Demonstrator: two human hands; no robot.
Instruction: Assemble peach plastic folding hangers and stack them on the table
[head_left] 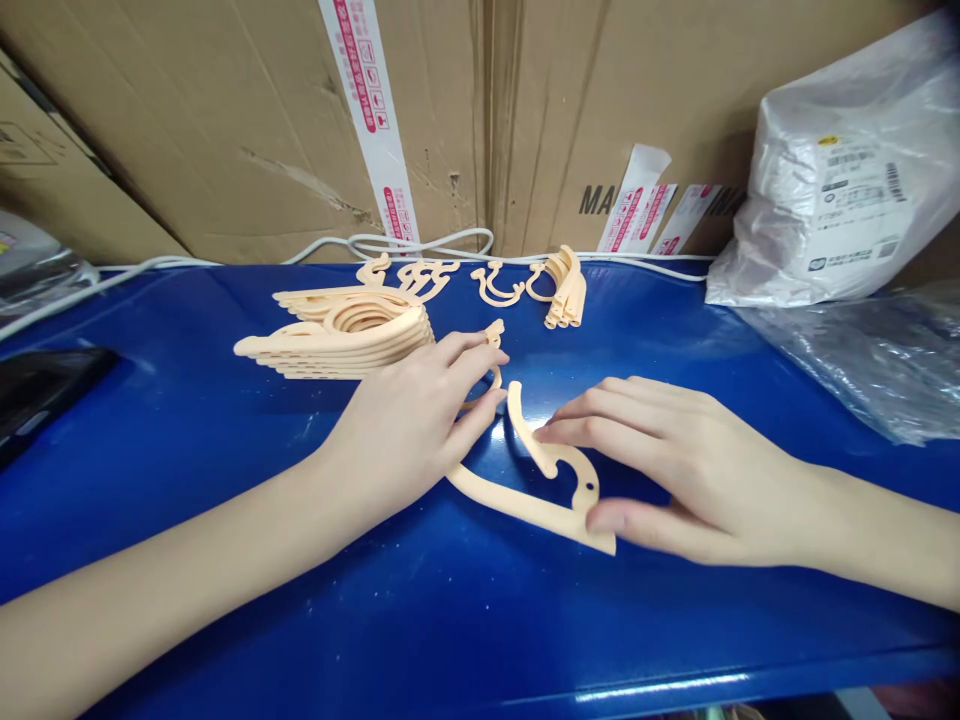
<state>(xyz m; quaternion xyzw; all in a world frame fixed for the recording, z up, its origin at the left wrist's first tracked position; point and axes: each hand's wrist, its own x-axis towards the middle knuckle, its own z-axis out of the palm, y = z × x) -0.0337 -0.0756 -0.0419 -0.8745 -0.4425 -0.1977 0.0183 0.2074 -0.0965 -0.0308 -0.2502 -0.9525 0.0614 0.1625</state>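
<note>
A cream plastic hanger body (pixel 536 500) lies flat on the blue table (pixel 225 460) between my hands. My left hand (pixel 412 420) pinches a small cream hook piece (pixel 495 340) at its fingertips, just above the hanger's left end. My right hand (pixel 675 460) rests on the hanger's right part, fingers stretched over its curved arm and thumb pressing its lower edge. Behind the left hand sits a stack of finished cream hangers (pixel 345 335). Loose hook pieces (pixel 499 285) and a bundle of hangers (pixel 566 290) lie near the table's back edge.
Cardboard boxes (pixel 262 120) wall off the back. A white cable (pixel 420 245) runs along their foot. A white plastic parcel (pixel 847 170) and clear plastic bags (pixel 877 350) fill the right side. A dark object (pixel 37 390) lies at the left edge.
</note>
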